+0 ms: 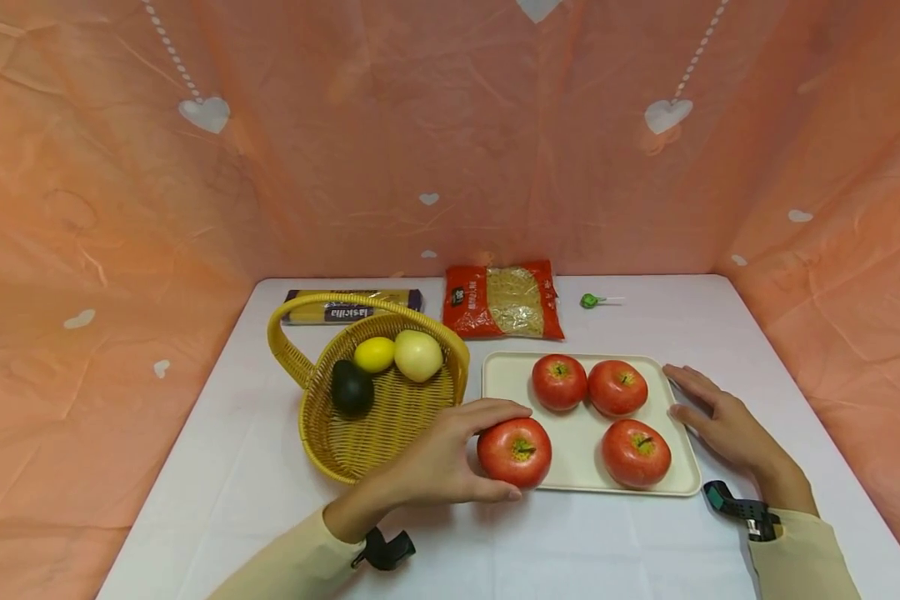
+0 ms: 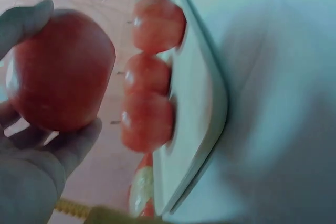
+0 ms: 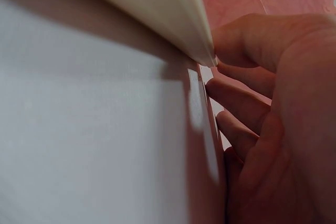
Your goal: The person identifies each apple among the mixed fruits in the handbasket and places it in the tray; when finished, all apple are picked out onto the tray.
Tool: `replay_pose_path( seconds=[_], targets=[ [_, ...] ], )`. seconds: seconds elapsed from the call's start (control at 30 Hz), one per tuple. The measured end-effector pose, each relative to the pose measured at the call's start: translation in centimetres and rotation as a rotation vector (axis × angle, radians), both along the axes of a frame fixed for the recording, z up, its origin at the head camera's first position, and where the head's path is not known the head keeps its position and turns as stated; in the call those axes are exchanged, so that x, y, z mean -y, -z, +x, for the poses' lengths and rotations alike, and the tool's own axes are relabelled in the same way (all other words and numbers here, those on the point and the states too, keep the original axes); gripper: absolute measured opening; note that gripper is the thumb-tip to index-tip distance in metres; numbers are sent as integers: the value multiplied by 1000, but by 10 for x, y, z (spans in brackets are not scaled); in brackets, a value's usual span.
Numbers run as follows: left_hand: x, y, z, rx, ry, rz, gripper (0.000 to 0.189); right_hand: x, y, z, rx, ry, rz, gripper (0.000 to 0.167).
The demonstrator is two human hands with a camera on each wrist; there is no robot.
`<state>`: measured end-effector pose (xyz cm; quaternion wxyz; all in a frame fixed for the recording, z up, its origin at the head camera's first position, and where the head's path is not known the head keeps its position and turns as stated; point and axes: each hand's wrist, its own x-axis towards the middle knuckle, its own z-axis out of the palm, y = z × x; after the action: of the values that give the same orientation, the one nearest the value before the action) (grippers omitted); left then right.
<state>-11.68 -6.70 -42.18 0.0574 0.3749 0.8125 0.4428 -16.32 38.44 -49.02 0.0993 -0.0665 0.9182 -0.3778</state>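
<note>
A red apple (image 1: 514, 452) is gripped between the thumb and fingers of my left hand (image 1: 438, 458), in front of the left part of the cream tray (image 1: 570, 467). From the left wrist view, this apple (image 2: 63, 72) hangs above the tabletop. Three more red apples sit on the tray: one at the back middle (image 1: 559, 382), another beside it (image 1: 618, 388) and a third at the front right (image 1: 636, 453). My right hand (image 1: 731, 429) rests at the tray's right side, its fingertips right at the rim. The right wrist view shows those fingers extended beside the tray wall (image 3: 173, 19).
Left of the tray stands a yellow wicker basket (image 1: 307, 417) with a tall handle, holding a dark avocado (image 1: 352, 389), a lemon (image 1: 375, 355) and a pale round fruit (image 1: 418, 356). Behind lie a pasta packet (image 1: 352, 313), a red food bag (image 1: 504, 300) and a green lollipop (image 1: 589, 301).
</note>
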Motion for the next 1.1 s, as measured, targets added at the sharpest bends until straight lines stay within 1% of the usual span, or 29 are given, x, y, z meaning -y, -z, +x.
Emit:
replay_pose_path(
  seconds=[0.13,0.23,0.33,0.47,0.6,0.8,0.87,0.97,1.03,1.1],
  targets=[
    [-15,8,-4,-18,2,6,81,0,0,-1,0,-1,4,72],
    [-26,14,-6,11,11,4,82,0,0,-1,4,-2,7,72],
    [-36,20,-7,33,-2,-26,82,-1,0,-1,5,-2,4,72],
    [-49,29,-10,72,-44,-49,81,-1,0,-1,1,-1,1,72],
    [-59,37,-13,121,-93,-40,81,-1,-1,-1,-1,-1,-4,72],
    [-70,48,-16,180,-175,-41,79,0,-1,0,-4,-1,-8,72],
    [-73,52,-17,184,-195,-50,78,0,-1,0,-6,-2,-8,72],
    [-78,57,-17,189,-203,-51,78,-1,1,1,-13,-4,-12,71],
    [-80,59,-16,178,-208,-50,77,-1,1,1,-17,-5,-15,71],
    [-83,59,-15,187,-221,-43,77,-1,1,0,-21,-3,-15,71]
  ],
)
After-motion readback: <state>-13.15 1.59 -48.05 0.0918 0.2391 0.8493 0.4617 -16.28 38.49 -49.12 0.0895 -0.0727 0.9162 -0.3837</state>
